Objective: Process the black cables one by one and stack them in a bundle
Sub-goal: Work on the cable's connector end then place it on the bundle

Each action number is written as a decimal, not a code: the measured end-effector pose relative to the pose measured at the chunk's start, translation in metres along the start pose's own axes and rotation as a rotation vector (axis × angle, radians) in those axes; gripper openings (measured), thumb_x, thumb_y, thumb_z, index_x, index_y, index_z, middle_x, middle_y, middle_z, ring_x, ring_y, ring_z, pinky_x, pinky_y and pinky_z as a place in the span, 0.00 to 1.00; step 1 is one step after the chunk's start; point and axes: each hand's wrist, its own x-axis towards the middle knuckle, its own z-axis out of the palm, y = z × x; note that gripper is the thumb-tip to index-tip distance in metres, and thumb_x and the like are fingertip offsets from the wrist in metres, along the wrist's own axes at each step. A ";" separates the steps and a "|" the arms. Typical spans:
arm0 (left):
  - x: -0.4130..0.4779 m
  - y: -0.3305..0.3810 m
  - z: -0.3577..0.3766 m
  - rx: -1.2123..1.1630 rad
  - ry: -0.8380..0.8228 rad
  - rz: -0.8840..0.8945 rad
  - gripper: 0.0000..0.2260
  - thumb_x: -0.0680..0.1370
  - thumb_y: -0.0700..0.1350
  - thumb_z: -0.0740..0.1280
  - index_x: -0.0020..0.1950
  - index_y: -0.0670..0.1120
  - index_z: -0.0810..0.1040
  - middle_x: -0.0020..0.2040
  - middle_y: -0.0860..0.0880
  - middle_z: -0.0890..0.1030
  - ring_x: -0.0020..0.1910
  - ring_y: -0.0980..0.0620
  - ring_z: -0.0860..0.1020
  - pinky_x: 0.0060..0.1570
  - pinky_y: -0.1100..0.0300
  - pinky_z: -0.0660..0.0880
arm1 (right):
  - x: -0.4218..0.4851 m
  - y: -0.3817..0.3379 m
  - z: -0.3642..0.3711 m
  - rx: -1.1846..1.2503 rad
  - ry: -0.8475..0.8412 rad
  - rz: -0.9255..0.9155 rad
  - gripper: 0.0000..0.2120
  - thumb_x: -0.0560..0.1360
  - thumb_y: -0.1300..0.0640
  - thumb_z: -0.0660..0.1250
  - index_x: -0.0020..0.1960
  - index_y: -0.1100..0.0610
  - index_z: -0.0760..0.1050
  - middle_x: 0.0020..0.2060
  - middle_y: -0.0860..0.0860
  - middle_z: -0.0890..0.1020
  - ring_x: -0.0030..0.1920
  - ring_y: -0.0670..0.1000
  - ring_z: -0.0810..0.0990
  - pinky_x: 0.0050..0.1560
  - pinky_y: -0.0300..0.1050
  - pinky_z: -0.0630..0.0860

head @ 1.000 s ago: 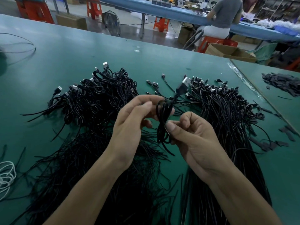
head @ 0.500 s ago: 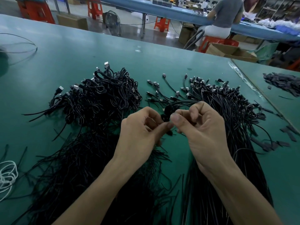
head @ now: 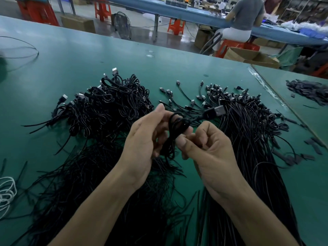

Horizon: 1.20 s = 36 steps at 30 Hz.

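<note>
- Closest, at 5 o'clock, a big heap of long straight cables point(head: 260, 183) lies on the green counter point(head: 71, 59). They do not look done yet, and there are lots.
- At 7 o'clock is a messy heap of thin black strands point(head: 85, 183). I cannot tell what they are for.
- In the middle, the left hand point(head: 145, 139) and the right hand point(head: 211, 153) both pinch one looped cable point(head: 174, 132) with curled fingers. Its plug point(head: 219, 110) pokes out toward 2 o'clock. This one looks half done.
- Farther off, at 10 o'clock, sits the bundle of looped cables point(head: 113, 107). They look finished, but much is left.
</note>
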 end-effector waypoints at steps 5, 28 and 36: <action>-0.003 -0.002 0.002 0.103 -0.124 0.245 0.11 0.78 0.53 0.68 0.38 0.52 0.85 0.40 0.43 0.85 0.38 0.44 0.82 0.38 0.62 0.77 | 0.003 -0.003 -0.007 0.093 -0.001 0.087 0.15 0.68 0.65 0.73 0.36 0.56 0.66 0.29 0.47 0.79 0.32 0.43 0.77 0.34 0.34 0.74; 0.000 -0.007 -0.003 0.152 -0.033 -0.017 0.15 0.74 0.56 0.75 0.40 0.45 0.80 0.34 0.45 0.83 0.32 0.50 0.80 0.33 0.58 0.80 | 0.004 0.000 -0.008 0.019 -0.055 -0.020 0.16 0.71 0.68 0.69 0.36 0.57 0.63 0.36 0.62 0.79 0.38 0.50 0.80 0.40 0.38 0.78; 0.003 -0.002 -0.018 0.295 -0.134 0.078 0.13 0.68 0.47 0.80 0.48 0.49 0.82 0.41 0.46 0.86 0.39 0.52 0.84 0.44 0.59 0.82 | 0.004 0.008 -0.019 0.070 0.005 0.115 0.15 0.67 0.62 0.74 0.33 0.52 0.68 0.33 0.54 0.82 0.33 0.45 0.80 0.35 0.35 0.75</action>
